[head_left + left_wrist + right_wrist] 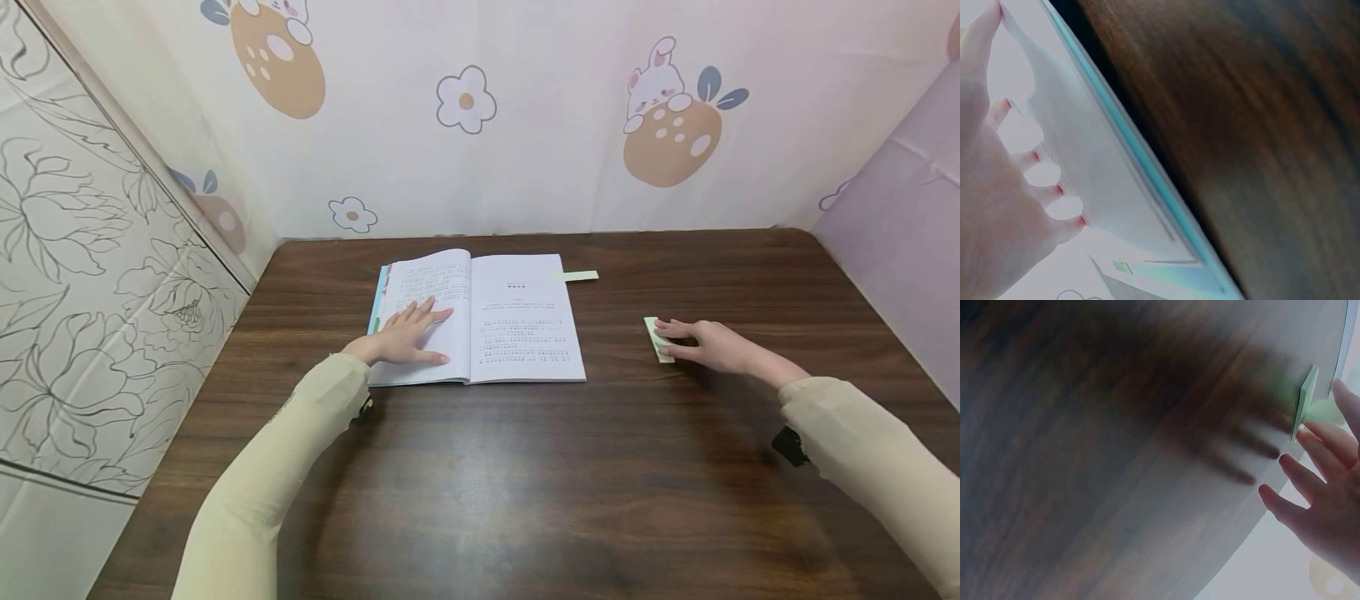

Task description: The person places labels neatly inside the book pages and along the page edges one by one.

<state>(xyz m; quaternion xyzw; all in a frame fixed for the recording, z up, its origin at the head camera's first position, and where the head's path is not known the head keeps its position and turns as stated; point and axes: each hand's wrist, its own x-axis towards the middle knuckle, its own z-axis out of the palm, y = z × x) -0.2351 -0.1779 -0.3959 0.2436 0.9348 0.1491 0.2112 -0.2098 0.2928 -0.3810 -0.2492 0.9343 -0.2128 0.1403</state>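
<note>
An open book (525,333) with printed pages lies toward the back of the table. My left hand (408,333) rests on its left page, fingers spread and nearly straight; the left wrist view shows this hand (1004,187) beside the book's light blue edge (1129,144). A pale strip of paper (581,276) sticks out from the right page's outer edge. To the right of the book, a small pale green pad of sticky notes (660,342) is on the table. My right hand (712,346) touches it with extended fingers and thumb set apart; the pad (1305,403) appears at these fingertips in the right wrist view.
The dark wooden table (480,483) reaches back to a patterned curtain (540,125). A panel with flower line drawings (82,233) stands along the left side, and a pale purple curtain (915,208) hangs at the right.
</note>
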